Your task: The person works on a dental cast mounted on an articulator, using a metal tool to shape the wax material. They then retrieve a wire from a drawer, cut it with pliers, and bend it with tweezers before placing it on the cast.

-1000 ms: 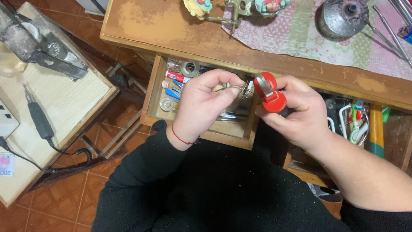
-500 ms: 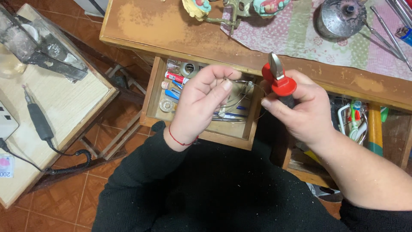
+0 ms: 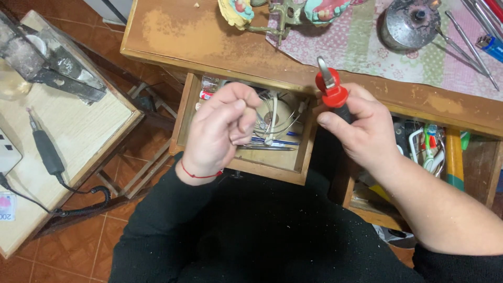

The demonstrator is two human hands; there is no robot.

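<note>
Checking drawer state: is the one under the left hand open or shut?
Open. The drawer is pulled out from under the desk; pens and wire show inside, below the left hand.

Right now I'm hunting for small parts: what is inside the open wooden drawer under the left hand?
The open wooden drawer shows bent wires and pens. The left hand covers the rest.

An open drawer (image 3: 293, 167) is hanging below the worktop (image 3: 209, 47) edge, the left hand (image 3: 222, 128) hovering over it. The right hand (image 3: 367, 128) is sitting to its right, gripping a hand tool (image 3: 332, 94). A side table (image 3: 78, 136) is standing far left.
</note>
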